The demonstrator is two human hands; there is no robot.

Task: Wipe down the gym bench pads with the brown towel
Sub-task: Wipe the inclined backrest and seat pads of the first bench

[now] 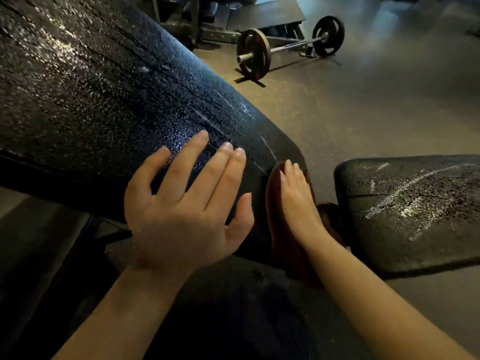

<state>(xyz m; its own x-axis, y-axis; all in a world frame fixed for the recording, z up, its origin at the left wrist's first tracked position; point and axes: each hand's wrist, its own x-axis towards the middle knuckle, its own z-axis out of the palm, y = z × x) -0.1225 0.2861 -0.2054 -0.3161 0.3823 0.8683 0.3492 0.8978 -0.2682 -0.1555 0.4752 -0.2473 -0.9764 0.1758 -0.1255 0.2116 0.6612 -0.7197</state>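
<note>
A person's right hand (296,201) presses the brown towel (279,229) flat, fingers straight, against the lower end of the inclined back pad (104,100), whose surface glistens with droplets. The left hand (187,203) hovers beside it over the pad, fingers spread and holding nothing. The seat pad (410,216), streaked white, lies just beyond. Firm, overlapping strokes up the wet incline would likely clean best.

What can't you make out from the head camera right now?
- Brown towel: mostly covered by the right hand.
- Large bench pad: upper end cut off by the frame edge.
- Left hand: contact with that pad unclear.
- Bench frame: lost in shadow below.
</note>
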